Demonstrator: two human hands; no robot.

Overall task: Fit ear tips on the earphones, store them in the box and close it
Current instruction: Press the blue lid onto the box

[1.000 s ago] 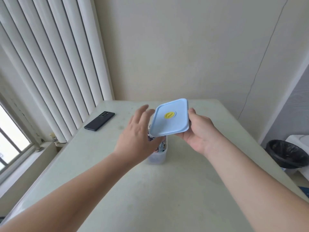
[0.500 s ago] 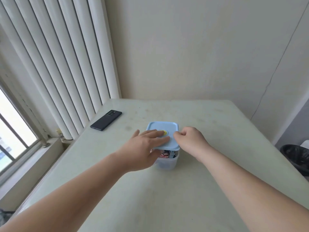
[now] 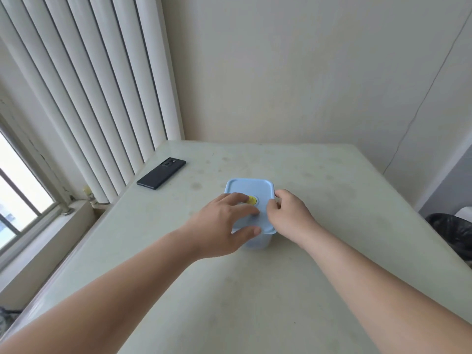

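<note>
A small translucent box [image 3: 258, 242] stands in the middle of the table, and a light blue lid [image 3: 249, 188] with a yellow round valve [image 3: 252, 200] lies flat on top of it. My left hand [image 3: 224, 223] rests on the lid with fingers spread over its near left part and the thumb at the front edge. My right hand [image 3: 288, 215] holds the lid's right edge with curled fingers. The earphones are hidden inside the box.
A black phone [image 3: 161, 172] lies at the far left of the pale green table [image 3: 255, 290], near the vertical blinds. A black-lined bin [image 3: 452, 231] stands on the floor off the table's right edge.
The lid, held tilted above the box a second ago, has come down flat onto the box. Both hands have followed it down and now lie on its top and right edge.
</note>
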